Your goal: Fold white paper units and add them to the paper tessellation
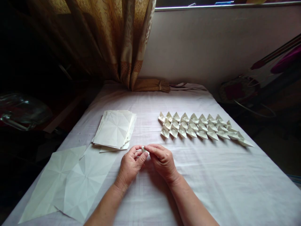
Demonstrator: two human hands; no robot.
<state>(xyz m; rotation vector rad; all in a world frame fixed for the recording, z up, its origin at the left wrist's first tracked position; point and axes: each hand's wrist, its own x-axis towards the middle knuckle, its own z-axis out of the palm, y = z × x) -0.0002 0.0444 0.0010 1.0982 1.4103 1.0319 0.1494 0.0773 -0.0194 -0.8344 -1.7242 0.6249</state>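
Note:
Both hands meet over the near middle of a cloth-covered table. Between the fingertips is a small folded piece of white paper (145, 150). My left hand (133, 161) pinches it from the left, thumb and fingers closed on it. From the other side my right hand (162, 159) presses its fingers against the same piece. The fingers cover most of it, so its exact shape is hidden. Beyond my right hand stand rows of folded paper boats (193, 125). A stack of creased paper sheets (115, 129) lies beyond my left hand.
Two larger creased sheets lie at the left: one outer sheet (53, 179) and one overlapping it (86, 182). The white tablecloth (225, 182) has soft wrinkles. A gold curtain (127, 40) hangs at the far edge, beside a pale wall (199, 44).

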